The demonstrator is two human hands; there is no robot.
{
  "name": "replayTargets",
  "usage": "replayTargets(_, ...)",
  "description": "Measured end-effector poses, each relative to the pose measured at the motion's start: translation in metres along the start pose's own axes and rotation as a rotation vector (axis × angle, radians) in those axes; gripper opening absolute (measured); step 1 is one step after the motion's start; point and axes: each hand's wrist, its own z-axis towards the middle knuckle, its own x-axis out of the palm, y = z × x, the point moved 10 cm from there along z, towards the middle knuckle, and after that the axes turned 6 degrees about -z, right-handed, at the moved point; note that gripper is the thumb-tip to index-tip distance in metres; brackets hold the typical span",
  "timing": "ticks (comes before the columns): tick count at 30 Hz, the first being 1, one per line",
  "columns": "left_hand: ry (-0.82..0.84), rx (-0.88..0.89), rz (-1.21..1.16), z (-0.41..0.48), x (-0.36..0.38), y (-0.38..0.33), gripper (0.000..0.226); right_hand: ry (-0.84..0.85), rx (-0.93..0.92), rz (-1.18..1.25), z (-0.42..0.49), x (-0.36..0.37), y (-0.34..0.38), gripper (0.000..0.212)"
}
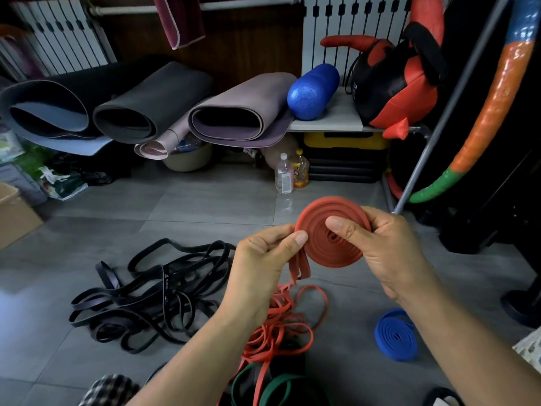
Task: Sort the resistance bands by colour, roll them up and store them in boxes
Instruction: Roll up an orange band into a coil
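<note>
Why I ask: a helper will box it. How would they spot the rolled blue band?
On the grey tiled floor, look right of the loose red bands. The rolled blue band lies there alone: the only blue one, and coiled.

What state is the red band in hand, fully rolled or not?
Partly rolled: the red band is a coil pinched between left hand and right hand, with a loose tail hanging below.

I count one red roll [330, 238], one blue roll [395, 335], four rolled mats [49, 109] [152, 104] [152, 148] [243, 112], one foam roller [313, 92], two bottles [284, 174] [301, 169], one cardboard box [14, 218]. Loose black bands [146, 297], red bands [278, 326], green bands [281, 388]: tangled, can't count.
</note>
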Motion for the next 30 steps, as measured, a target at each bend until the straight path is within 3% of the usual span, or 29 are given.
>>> replayTargets(4, -0.003, -0.031, -0.110, -0.001, 0.006, 0.001, 0.028, -0.104, -0.020, 0.105, -0.001, -0.005, 0.001, 0.013)
replayTargets(7, 0.003, 0.015, -0.051, -0.001, 0.007, -0.005, 0.023, -0.140, -0.027, 0.186, -0.005, -0.004, -0.005, 0.012)
replayTargets(11, -0.013, 0.212, 0.301, 0.002, -0.003, -0.030, 0.018, 0.078, -0.050, 0.067, 0.002, 0.004, -0.001, 0.025)
replayTargets(13, 0.053, 0.319, 0.604, 0.004, 0.000, -0.038, 0.018, 0.213, -0.096, -0.154, 0.004, 0.008, 0.000, 0.042)
replayTargets(15, 0.143, 0.320, 0.787, 0.003, 0.008, -0.032, 0.019, 0.321, -0.133, -0.410, 0.001, 0.015, -0.002, 0.040)
replayTargets(17, 0.166, 0.229, 0.680, 0.003, 0.011, -0.024, 0.014, 0.365, -0.118, -0.486, -0.001, 0.020, -0.003, 0.031)
replayTargets(20, 0.079, 0.108, 0.423, 0.006, 0.004, -0.015, 0.033, 0.317, -0.116, -0.393, 0.001, 0.014, 0.000, 0.027)
replayTargets(25, 0.061, -0.005, 0.314, 0.006, 0.001, -0.004, 0.019, 0.187, -0.135, -0.362, 0.003, 0.001, 0.001, 0.027)
replayTargets(27, 0.071, -0.045, 0.274, 0.004, 0.005, -0.001, 0.003, 0.137, -0.128, -0.328, 0.003, -0.003, 0.003, 0.023)
replayTargets(30, 0.028, 0.009, 0.175, 0.002, 0.010, -0.010, 0.005, 0.072, -0.134, -0.214, 0.004, -0.009, 0.012, 0.020)
